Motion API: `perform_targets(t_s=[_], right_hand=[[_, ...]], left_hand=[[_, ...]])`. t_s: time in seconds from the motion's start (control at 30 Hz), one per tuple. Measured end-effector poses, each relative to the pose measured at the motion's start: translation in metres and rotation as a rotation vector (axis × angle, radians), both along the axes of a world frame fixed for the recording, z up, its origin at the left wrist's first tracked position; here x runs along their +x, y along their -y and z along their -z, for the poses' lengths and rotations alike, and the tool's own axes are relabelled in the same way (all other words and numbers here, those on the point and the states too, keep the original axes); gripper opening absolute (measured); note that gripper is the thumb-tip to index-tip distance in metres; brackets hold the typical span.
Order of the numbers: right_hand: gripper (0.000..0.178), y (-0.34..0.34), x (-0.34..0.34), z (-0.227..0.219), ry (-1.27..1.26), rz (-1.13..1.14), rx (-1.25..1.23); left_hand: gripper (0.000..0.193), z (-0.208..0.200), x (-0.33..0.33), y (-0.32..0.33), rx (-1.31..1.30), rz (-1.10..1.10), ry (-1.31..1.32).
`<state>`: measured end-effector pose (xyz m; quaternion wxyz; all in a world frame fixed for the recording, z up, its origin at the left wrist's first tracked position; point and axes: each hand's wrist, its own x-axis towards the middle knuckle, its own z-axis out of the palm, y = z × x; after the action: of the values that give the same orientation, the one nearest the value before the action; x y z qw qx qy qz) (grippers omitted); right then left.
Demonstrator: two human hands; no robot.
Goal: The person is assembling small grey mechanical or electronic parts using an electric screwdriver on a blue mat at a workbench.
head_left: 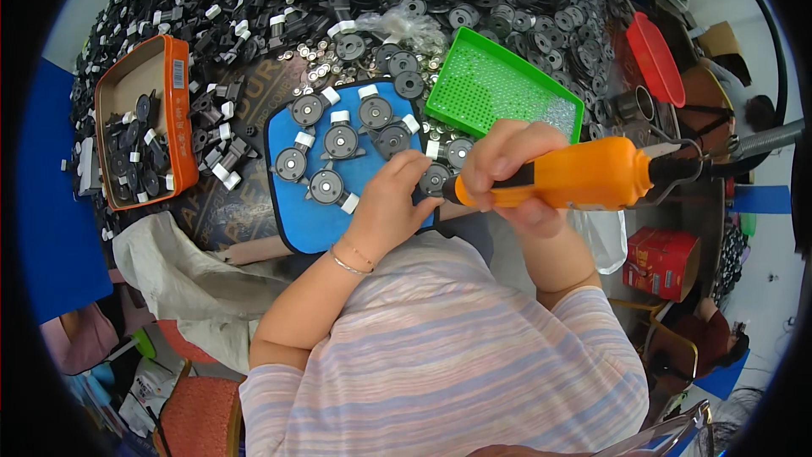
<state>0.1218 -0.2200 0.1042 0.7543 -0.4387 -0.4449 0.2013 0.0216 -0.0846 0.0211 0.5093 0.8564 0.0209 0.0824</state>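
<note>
My right hand (pixel 516 173) is closed around an orange electric screwdriver (pixel 592 173) that lies nearly sideways. Its black nose meets a black round caster-like part (pixel 435 178) at the right edge of a blue mat (pixel 292 216). My left hand (pixel 391 207) grips that part from the left with thumb and fingers; the bit's exact contact spot is hidden. Left of my fingers, several similar parts with round black discs and white tabs lie on the mat, among them one disc part (pixel 326 186) near the front and another (pixel 341 141) behind it.
A green tray (pixel 448 106) with small metal pieces stands behind my right hand. To the left is an orange-rimmed box (pixel 182 144) of black parts. Big heaps of black discs (pixel 507 17) and loose silvery pieces (pixel 317 63) cover the back. A red tray (pixel 655 59) sits far right.
</note>
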Motion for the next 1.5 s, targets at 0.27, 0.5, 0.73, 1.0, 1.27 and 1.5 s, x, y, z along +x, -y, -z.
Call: perform_targets(t_s=[0.27, 0.5, 0.73, 1.0, 1.27, 1.5], right_hand=[[0.038, -0.008, 0.002, 0.003, 0.106, -0.072, -0.015], [0.037, -0.011, 0.007, 0.005, 0.042, -0.155, -0.004], [0.045, 0.004, 0.035, -0.018, 0.056, -0.094, 0.245], [0.018, 0.026, 0.09, 0.018, 0.002, 0.55, 0.229], [0.022, 0.016, 0.1, 0.03, -0.037, 0.53, 0.214], [0.021, 0.014, 0.099, 0.027, -0.037, 0.548, 0.21]], left_hand=[[0.046, 0.005, -0.001, 0.0, -0.005, 0.012, 0.004], [0.045, 0.007, 0.001, -0.001, 0.032, 0.028, 0.033], [0.046, 0.003, -0.003, 0.004, 0.096, -0.033, 0.062], [0.056, -0.022, -0.011, -0.008, 0.427, -0.095, 0.123], [0.057, -0.022, 0.012, -0.035, 0.705, -0.186, 0.096], [0.053, -0.027, 0.012, -0.033, 0.597, -0.146, 0.086]])
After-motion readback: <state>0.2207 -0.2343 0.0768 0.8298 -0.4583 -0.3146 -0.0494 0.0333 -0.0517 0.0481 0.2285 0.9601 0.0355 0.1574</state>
